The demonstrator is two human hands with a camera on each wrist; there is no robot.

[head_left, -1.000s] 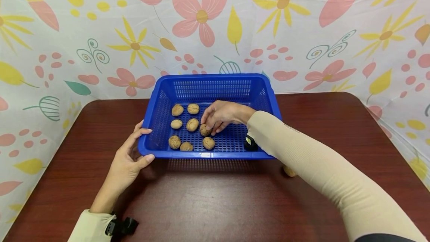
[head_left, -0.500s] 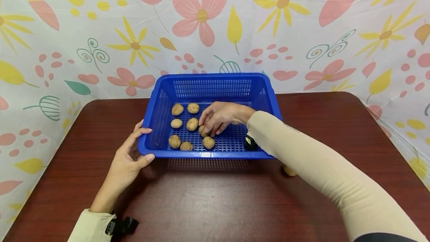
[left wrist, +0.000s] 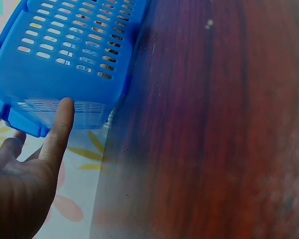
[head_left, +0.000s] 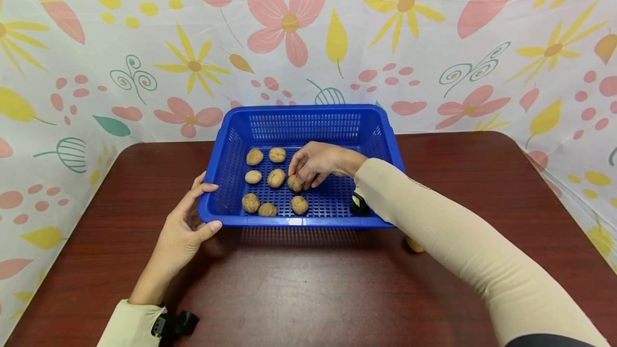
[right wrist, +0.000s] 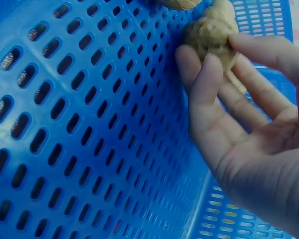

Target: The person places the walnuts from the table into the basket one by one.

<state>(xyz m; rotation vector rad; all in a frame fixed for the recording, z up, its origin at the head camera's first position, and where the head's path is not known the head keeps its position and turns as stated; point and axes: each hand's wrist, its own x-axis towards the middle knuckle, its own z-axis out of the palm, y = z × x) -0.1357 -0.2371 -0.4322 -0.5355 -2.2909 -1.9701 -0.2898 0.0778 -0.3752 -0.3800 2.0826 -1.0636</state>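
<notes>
A blue plastic basket (head_left: pixel 308 221) with slotted walls holds several walnuts. My left hand (head_left: pixel 179 237) grips its near left corner, the thumb at the front rim and the fingers along the left side. In the left wrist view one straight finger (left wrist: pixel 60 129) lies against the basket wall. Inside the basket, my right hand (head_left: pixel 320 165) pinches a brown walnut (head_left: pixel 295 183) between thumb and fingertips, close over the slotted floor. One walnut (head_left: pixel 276 178) sits just left of it and another walnut (head_left: pixel 299 205) just in front.
More walnuts rest in the basket's left half, among them a small pale one (head_left: pixel 253 176). Outside it, a walnut (head_left: pixel 414 244) lies on the brown table (head_left: pixel 308 293), partly behind the right sleeve (head_left: pixel 448 224). A flower-printed cloth (head_left: pixel 308 31) hangs behind.
My right hand shifts the pinched walnut slightly left and towards me, then back up and right, away from the walnut in front. My left hand and the basket stay in place.
</notes>
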